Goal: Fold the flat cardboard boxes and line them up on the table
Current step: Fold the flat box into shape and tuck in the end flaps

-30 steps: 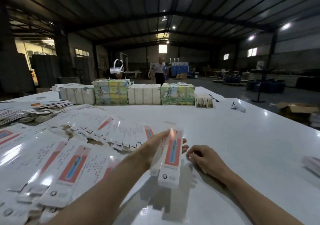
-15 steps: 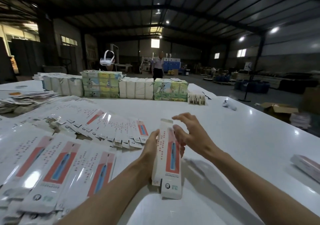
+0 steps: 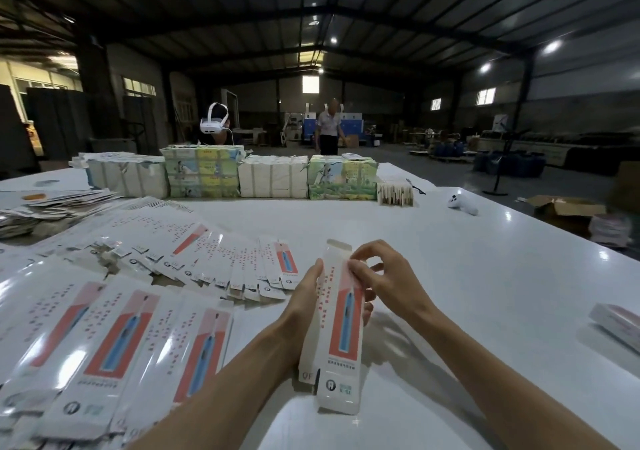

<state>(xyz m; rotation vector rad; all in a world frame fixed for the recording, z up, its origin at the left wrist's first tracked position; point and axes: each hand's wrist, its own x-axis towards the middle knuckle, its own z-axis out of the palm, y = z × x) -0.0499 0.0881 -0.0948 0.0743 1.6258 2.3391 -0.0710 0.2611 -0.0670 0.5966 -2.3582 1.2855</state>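
1. Holding one long white box (image 3: 343,328) w/ a red panel, both hands meet at centre frame, over the white tabletop (image 3: 467,276).
2. The left hand (image 3: 304,297) grips the box's left side. Its thumb lies along the side panel, and the other fingers (image 3: 367,311) curl round behind, tips showing just past the box's right edge.
3. The right hand (image 3: 391,276) has bent fingers (image 3: 363,259), w/ thumb + forefinger pinching the box's upper right edge, just under the top flap.
4. The box is opened into a tube, not flat.
   - Top flap stands open just beyond the fingers.
   - Bottom flaps hang open too, well below the fingers, nearest the camera.
   - Bottom end is near the tabletop; can't tell if it touches.
5. Just left of the fingers, a fan of flat boxes (image 3: 235,262) lies overlapped in a row on the tabletop. Further left + nearer the camera lies a second spread (image 3: 114,328) of the same kind, glossy w/ glare.
6. Well right of the fingers, at the frame edge, a folded box (image 3: 616,321) lies on the tabletop, partly cut off.
7. Far beyond the fingers, along the tabletop's far side:
   - a row of wrapped bundles (image 3: 273,181), white + green/yellow
   - a small pack (image 3: 394,193) at the row's right end
   - a white controller (image 3: 462,203) further right, apart from the row
   - a white headset (image 3: 214,124) showing above the bundles, left of centre
8. The bkgd is a dim warehouse, w/ a person (image 3: 329,127) standing past the bundles. An open carton (image 3: 564,207) sits on the floor, far right of the fingers.
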